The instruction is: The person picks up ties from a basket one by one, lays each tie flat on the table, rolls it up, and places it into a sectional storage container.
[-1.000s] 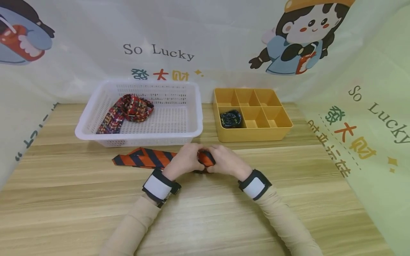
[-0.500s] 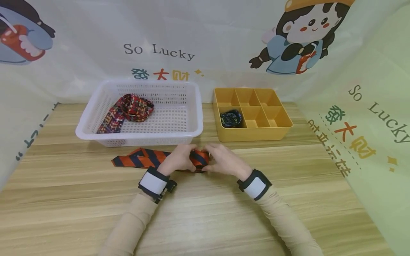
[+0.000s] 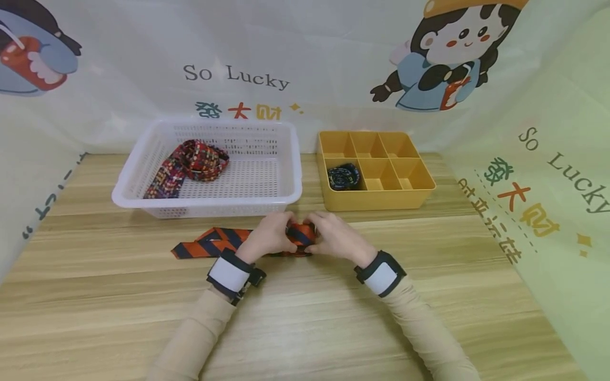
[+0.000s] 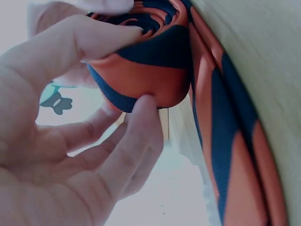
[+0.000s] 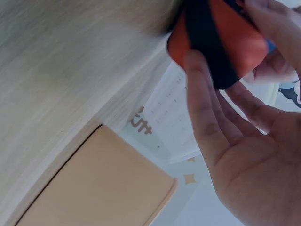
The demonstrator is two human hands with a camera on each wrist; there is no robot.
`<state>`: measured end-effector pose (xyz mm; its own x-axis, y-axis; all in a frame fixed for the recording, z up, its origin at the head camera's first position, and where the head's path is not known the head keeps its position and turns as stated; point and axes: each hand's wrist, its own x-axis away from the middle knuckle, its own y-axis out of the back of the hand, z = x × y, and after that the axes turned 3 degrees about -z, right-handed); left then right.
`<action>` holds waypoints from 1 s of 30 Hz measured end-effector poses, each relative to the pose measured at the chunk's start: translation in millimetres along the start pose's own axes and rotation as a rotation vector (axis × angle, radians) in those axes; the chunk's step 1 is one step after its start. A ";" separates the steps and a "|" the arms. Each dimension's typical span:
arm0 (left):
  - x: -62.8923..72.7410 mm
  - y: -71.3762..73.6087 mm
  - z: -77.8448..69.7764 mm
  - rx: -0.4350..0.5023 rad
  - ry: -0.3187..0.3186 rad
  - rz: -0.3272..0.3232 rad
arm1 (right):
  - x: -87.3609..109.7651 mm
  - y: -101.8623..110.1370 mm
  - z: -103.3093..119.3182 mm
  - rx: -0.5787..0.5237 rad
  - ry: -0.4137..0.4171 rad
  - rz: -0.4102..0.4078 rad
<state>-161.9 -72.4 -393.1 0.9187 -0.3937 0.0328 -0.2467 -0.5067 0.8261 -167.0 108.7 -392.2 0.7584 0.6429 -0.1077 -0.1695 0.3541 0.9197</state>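
Observation:
An orange and navy striped necktie (image 3: 209,244) lies on the table, its right part wound into a roll (image 4: 146,70). My left hand (image 3: 269,234) grips the roll from the left, thumb along its upper edge and fingers against its side in the left wrist view. From the right my right hand (image 3: 335,239) holds the same roll between thumb and fingers. The coiled layers show in the left wrist view. To the left of my hands the loose tail of the tie stretches flat, partly covered by the left hand and wrist strap.
Behind the tie stands a white perforated basket (image 3: 205,203) with a multicoloured woven necktie (image 3: 202,161) inside. Right of it is a yellow compartment box (image 3: 376,200); a rolled dark patterned necktie (image 3: 344,177) sits in its front left compartment. A printed cloth (image 3: 333,58) hangs behind.
The roll shifted left, then slightly back right, turning between the hands. The loose tail of the tie has slid a little to the right and nearer to me.

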 end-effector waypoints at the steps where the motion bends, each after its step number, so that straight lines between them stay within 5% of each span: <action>1: 0.1 0.5 2.0 0.008 0.006 0.009 | -0.5 -0.4 -0.7 -0.017 0.002 0.005; 11: 2.5 0.6 -1.7 -0.085 -0.030 0.131 | -0.1 -4.7 5.0 0.102 0.061 -0.018; 22: -2.0 -1.7 9.4 0.024 0.020 0.067 | 0.4 -6.3 5.7 0.032 0.032 -0.021; 30: 0.1 -0.7 -0.6 -0.045 -0.037 0.073 | 2.0 -4.9 8.3 0.133 0.053 -0.038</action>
<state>-161.4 -71.6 -393.3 0.8864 -0.4569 0.0737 -0.2977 -0.4409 0.8468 -159.4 102.6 -393.8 0.7280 0.6667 -0.1597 -0.0536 0.2877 0.9562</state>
